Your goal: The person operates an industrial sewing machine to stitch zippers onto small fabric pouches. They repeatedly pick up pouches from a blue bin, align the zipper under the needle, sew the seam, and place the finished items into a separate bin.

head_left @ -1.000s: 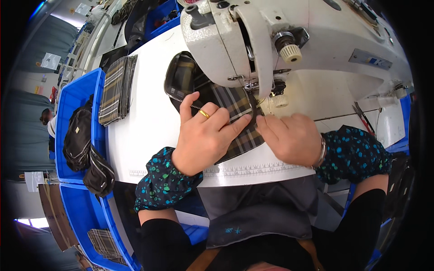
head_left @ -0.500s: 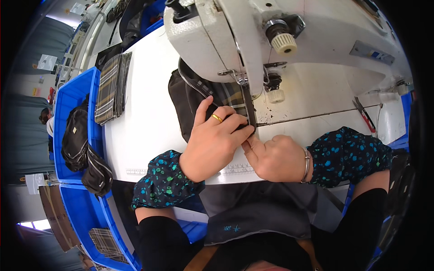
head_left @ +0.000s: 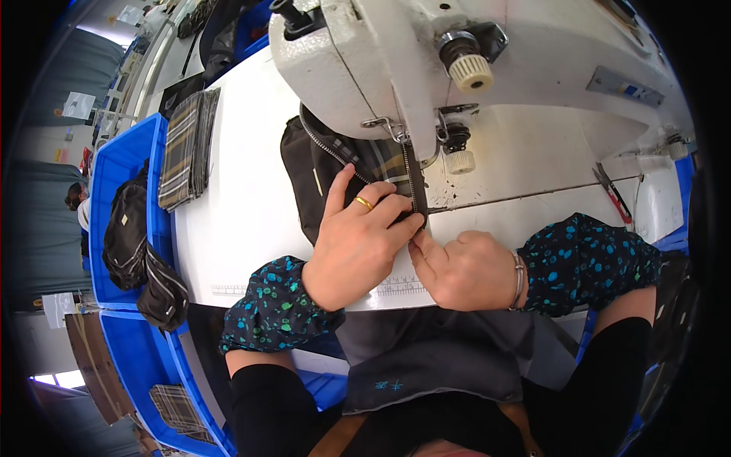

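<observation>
The dark pouch (head_left: 303, 179) lies partly under the sewing machine (head_left: 346, 76); in front of the machine, the left hand (head_left: 356, 238) spreads over it, close beside the right hand (head_left: 472, 270), which seems to pinch its corner. It looks light and floppy to me, best held by the stiffer zipper edge (head_left: 410, 179).

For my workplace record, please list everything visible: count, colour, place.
Sewing machine: one, white, top
Table: one, white, beneath machine
Zipped pouch: one, black-and-plaid, at machine
Plaid stack: one, brown-grey, table's left
Bins: several, blue, mostly left
Other pouches: at least two, black, left bin
Snips: one, red-black, table's right
Curtains: several, grey-blue, far left
Apron: one, grey, lap
Sleeve covers: two, spotted, forearms
Left fingers: on zipped pouch
Right fingers: at its near edge
</observation>
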`<state>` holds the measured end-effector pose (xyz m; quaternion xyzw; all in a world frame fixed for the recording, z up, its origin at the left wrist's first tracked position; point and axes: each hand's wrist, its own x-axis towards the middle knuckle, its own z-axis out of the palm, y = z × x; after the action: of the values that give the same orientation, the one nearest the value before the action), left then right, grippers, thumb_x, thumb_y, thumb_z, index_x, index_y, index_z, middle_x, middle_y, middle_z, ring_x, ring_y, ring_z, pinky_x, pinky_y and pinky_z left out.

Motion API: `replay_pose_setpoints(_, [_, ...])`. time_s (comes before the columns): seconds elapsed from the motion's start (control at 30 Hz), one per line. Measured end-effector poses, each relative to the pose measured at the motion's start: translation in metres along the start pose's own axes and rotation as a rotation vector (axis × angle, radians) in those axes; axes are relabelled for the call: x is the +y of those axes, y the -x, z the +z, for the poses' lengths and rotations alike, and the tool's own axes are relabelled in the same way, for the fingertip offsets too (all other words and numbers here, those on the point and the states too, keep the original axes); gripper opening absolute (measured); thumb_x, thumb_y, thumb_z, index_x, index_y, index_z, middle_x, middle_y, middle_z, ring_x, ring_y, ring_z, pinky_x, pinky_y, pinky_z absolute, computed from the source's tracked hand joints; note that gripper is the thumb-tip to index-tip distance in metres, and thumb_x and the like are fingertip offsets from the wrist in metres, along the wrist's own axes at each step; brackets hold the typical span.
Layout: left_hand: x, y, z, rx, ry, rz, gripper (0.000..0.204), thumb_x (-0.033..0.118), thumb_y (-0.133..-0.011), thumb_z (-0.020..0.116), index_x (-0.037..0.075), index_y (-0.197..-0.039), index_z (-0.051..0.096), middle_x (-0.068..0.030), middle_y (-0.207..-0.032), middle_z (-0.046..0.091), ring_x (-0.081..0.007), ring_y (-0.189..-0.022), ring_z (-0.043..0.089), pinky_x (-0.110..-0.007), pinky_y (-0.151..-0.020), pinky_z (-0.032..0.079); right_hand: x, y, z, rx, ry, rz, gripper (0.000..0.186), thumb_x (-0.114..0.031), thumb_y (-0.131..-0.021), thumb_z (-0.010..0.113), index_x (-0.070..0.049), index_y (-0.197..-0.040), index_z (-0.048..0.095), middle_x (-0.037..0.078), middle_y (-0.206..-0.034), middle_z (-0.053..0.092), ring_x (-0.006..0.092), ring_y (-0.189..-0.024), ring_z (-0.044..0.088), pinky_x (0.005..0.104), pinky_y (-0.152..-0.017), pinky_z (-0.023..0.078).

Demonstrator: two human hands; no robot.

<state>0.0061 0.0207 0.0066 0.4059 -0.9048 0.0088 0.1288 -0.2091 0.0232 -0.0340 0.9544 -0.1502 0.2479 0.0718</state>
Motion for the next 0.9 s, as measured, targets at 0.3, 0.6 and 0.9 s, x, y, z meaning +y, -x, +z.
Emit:
replay_pose_setpoints(0.3, [-0.022, -0.017, 0.014, 0.085, 0.007, -0.056, 0.025, 0.009, -0.078, 0.074, 0.014, -0.101, 0.08, 0.0019, -0.104, 0.068, -0.0217, -0.118, 0.062, -0.067, -0.12, 0.028, 0.024, -0.008, 0.017, 0.036, 0.031, 0.088, 0.031, -0.015, -0.077, 0.067, 0.006, -0.1, 0.074, 0.027, -0.106, 0.074, 0.0158, -0.049, 0.063, 0.0315, -0.043, 0.047])
replay_pose_setpoints(0.6, [-0.039, -0.026, 0.029, 0.153, -0.038, -0.088, 0.029, 0.011, -0.077, 0.075, 0.015, -0.106, 0.08, 0.0021, -0.109, 0.067, -0.0211, -0.118, 0.062, -0.069, -0.119, 0.028, 0.039, -0.014, 0.022, -0.009, 0.024, 0.198, 0.026, -0.014, -0.083, 0.066, 0.003, -0.101, 0.071, 0.025, -0.115, 0.074, 0.0185, -0.058, 0.07, 0.0323, -0.05, 0.053])
replay_pose_setpoints(0.9, [-0.029, -0.015, 0.025, 0.248, -0.064, -0.069, 0.038, 0.011, -0.067, 0.076, 0.013, -0.105, 0.078, 0.001, -0.104, 0.066, -0.0223, -0.106, 0.062, -0.047, -0.104, 0.046, 0.041, -0.01, 0.023, 0.011, 0.001, 0.148, 0.03, -0.015, -0.083, 0.066, 0.003, -0.105, 0.072, 0.022, -0.115, 0.074, 0.0168, -0.058, 0.068, 0.0321, -0.051, 0.053])
